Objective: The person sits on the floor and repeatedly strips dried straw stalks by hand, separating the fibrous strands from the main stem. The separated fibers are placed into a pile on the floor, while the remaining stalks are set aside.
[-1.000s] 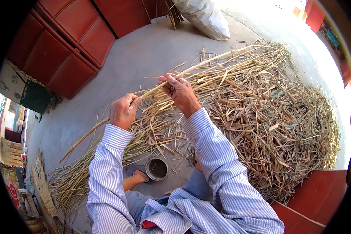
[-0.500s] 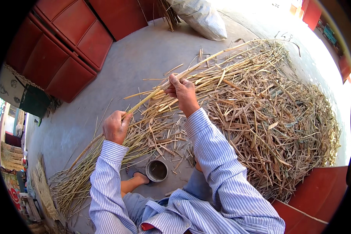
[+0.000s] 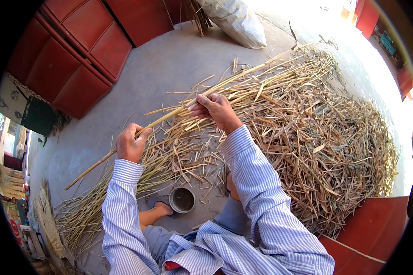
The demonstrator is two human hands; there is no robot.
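A long, pale yellow dry stalk (image 3: 163,118) runs slantwise between my hands, its lower end sticking out past the left one and its far end reaching over the pile. My left hand (image 3: 132,143) is closed around its lower part. Farther up, my right hand (image 3: 213,109) pinches the stalk between thumb and fingers, where a pale strip of husk stands away from it. Beneath lie many loose stalks (image 3: 165,160), with stripped ones spread at the lower left (image 3: 85,224). A large heap of dry leaves and husks (image 3: 316,151) lies to the right.
A round grey pot (image 3: 182,200) stands on the concrete floor (image 3: 165,64) by my foot. Red padded chairs (image 3: 78,55) are at the upper left, and a white sack (image 3: 236,23) lies at the back. A red panel (image 3: 371,222) borders the heap at the lower right.
Both hands have shifted slightly with the stalk, the left one to the left and my right one downward. The stalk's lower end now shows clear above the loose stalks.
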